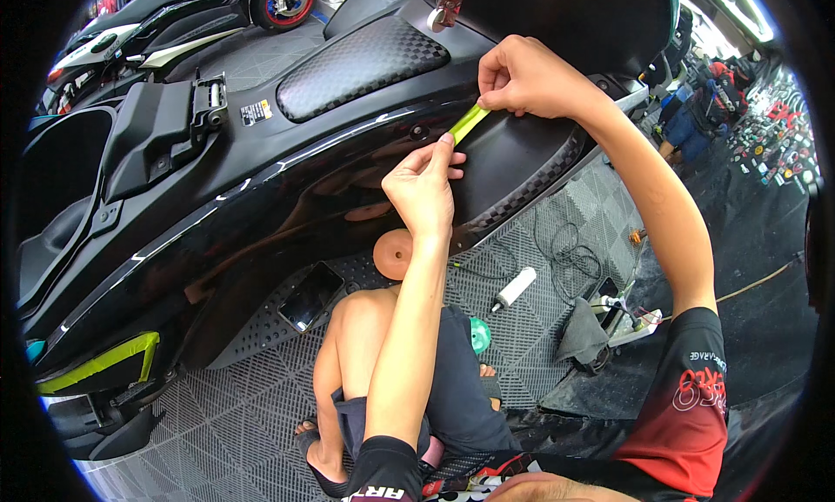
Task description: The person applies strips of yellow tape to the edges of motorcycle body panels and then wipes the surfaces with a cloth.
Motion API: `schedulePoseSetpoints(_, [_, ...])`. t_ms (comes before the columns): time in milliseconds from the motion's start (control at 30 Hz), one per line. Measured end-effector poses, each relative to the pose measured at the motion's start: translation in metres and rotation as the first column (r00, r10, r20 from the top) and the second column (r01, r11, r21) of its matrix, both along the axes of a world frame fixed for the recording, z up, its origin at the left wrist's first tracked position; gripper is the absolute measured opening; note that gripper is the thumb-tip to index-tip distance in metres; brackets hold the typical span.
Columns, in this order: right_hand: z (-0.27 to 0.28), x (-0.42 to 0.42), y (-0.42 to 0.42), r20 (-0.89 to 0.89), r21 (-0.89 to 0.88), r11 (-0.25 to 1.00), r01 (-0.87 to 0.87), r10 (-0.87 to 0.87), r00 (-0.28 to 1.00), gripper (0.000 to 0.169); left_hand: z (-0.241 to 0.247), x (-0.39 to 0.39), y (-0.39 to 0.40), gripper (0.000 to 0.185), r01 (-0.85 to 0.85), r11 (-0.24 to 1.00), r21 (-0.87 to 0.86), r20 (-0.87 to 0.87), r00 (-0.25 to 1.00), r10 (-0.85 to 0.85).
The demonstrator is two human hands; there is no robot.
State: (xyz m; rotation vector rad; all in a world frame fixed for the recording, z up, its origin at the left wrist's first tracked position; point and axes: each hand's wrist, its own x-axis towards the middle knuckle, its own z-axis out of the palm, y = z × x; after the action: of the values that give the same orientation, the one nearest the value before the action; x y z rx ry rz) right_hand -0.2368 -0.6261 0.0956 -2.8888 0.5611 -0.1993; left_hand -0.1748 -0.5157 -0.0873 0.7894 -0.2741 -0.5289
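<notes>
Between my two hands a strip of yellow-green masking tape [468,122] is stretched, over the black body panel [274,208] of a scooter. My left hand [424,185] pinches the tape's lower end between thumb and finger. At its upper end, my right hand [531,78] grips the tape with thumb and bent fingers. Beneath the strip lies a smooth dark recessed panel with a checkered edge trim [528,189]. More yellow-green tape [98,365] borders a part at the scooter's far left end. Whether the strip touches the panel I cannot tell.
An orange polishing pad [393,254] sits by my left forearm, with a phone [311,298] on the footboard. A white bottle [515,288], a green disc [480,335], a grey cloth [582,332] and cables [577,257] lie on the grid floor. Another scooter [163,32] stands behind; a person [701,107] is at upper right.
</notes>
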Motion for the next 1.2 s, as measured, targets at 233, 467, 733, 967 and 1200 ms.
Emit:
schedulePoseSetpoints(233, [-0.001, -0.001, 0.002, 0.005, 0.008, 1.000, 0.020, -0.020, 1.000, 0.014, 0.004, 0.001, 0.000, 0.023, -0.018, 0.998, 0.065, 0.037, 0.999, 0.015])
schedulePoseSetpoints(467, [-0.002, -0.001, 0.001, 0.035, -0.020, 1.000, -0.017, 0.018, 0.999, 0.015, 0.003, -0.002, 0.002, 0.023, -0.135, 0.976, 0.169, 0.145, 0.983, 0.111])
schedulePoseSetpoints(733, [-0.006, -0.001, -0.006, 0.078, -0.187, 0.973, -0.138, 0.154, 0.985, 0.023, -0.009, 0.000, 0.000, 0.027, -0.165, 0.978, 0.130, 0.143, 0.979, 0.146])
schedulePoseSetpoints(967, [0.002, -0.002, -0.014, 0.042, -0.177, 0.962, -0.206, 0.216, 0.975, 0.033, -0.018, 0.001, 0.001, 0.027, -0.290, 0.938, 0.191, 0.323, 0.921, 0.219])
schedulePoseSetpoints(1200, [0.008, -0.005, -0.009, 0.030, -0.031, 0.994, -0.101, 0.101, 0.994, 0.029, -0.019, 0.006, 0.002, 0.035, -0.241, 0.949, 0.204, 0.284, 0.942, 0.178])
